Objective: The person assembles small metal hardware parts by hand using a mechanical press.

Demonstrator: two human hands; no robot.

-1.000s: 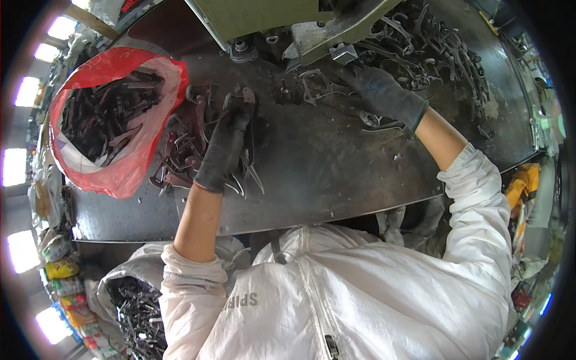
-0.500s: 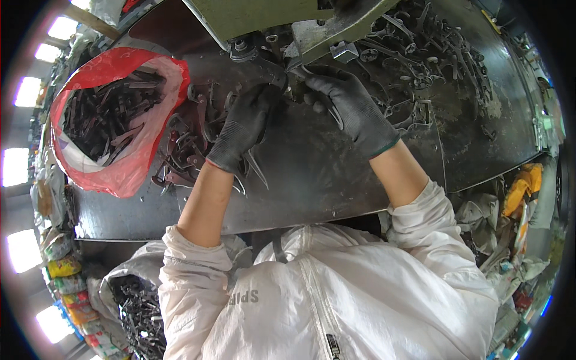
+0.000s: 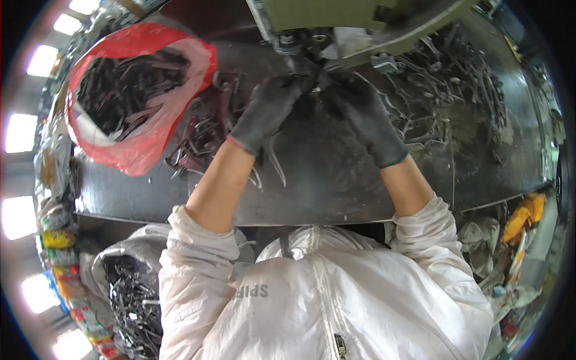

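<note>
Dark metal piece (image 3: 307,65): found between the fingertips, at the lower edge of the green machine (image 3: 336,15). From both gloved hands it lies forward, away from the body; from the left hand (image 3: 271,109) also rightward, from the right hand (image 3: 363,114) also leftward. Nearness judged about equal. Long axis not made out; outline blurred and partly covered by gloves. Fingers of both hands drawn in narrow at the piece; by which hand it is gripped, if by either, cannot be told.

Count: one piece at the fingertips, two hands, one machine. On the metal table (image 3: 342,186), two pale curved prongs (image 3: 276,162) noted below the left hand. Beside it, several reddish handles (image 3: 201,133), tangled, not countable. Further left, one red-and-white bag (image 3: 126,161), filled with many dark strips (image 3: 129,90). Right of the right hand, dozens of grey metal parts (image 3: 429,90) spread; exact number not readable. Below the table edge, left, one sack (image 3: 102,264) of dark parts.
</note>
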